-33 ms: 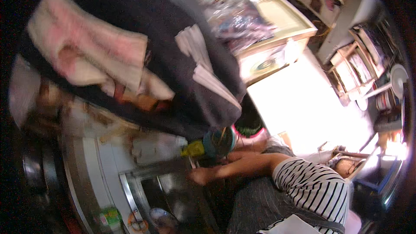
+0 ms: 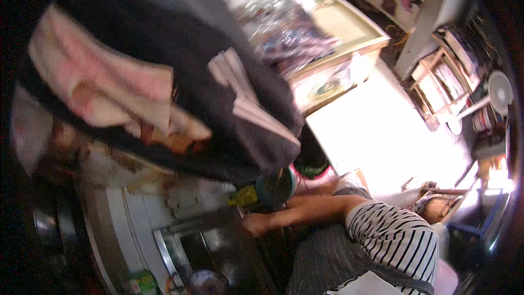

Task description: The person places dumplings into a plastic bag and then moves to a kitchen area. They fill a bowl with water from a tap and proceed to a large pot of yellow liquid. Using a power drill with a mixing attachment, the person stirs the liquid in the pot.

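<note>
My right arm, in a striped sleeve, reaches left across the middle of the view. My right hand (image 2: 254,224) is at the dark edge of a counter, fingers curled in, with a small pale thing beside it that is too blurred to name. Just beyond the hand are a teal round container (image 2: 275,187) and a yellow item (image 2: 243,196). My left hand does not show. Behind my forearm another bare limb (image 2: 316,187) runs up to grey cloth; I cannot tell whose it is. Large dark cloth (image 2: 248,125) with cream and pink pieces covers the upper left.
A steel-rimmed basin (image 2: 164,251) lies lower left, with a bowl (image 2: 208,282) and a green packet (image 2: 141,283) nearby. A pale table (image 2: 349,22) at the back bears a clear plastic bag (image 2: 292,33). Shelves (image 2: 445,84) and a white stand (image 2: 499,93) are at right.
The view has shifted slightly, so the dark cloth and the table sit a little further left. My right hand stays at the counter edge.
</note>
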`<action>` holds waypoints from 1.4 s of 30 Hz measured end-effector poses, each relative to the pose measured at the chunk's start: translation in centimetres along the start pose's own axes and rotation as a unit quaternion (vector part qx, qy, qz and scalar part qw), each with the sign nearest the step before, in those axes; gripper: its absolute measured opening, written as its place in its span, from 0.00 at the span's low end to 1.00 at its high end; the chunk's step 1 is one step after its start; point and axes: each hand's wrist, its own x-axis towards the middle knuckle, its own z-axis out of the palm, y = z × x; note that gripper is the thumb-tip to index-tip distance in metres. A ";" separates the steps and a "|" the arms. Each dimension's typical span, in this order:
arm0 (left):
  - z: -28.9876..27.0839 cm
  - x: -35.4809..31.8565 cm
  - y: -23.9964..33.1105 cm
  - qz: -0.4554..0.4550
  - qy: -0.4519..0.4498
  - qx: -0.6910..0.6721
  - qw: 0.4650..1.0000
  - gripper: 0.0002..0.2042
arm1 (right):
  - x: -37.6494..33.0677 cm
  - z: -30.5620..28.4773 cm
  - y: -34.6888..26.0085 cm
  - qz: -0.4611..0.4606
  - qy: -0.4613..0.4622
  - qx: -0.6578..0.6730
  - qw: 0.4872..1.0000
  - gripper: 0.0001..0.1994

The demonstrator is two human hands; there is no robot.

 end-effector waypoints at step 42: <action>54.1 -35.9 96.1 -0.058 -0.700 -0.423 0.572 0.19 | -101.3 -56.4 20.5 0.293 0.754 0.335 0.484 0.21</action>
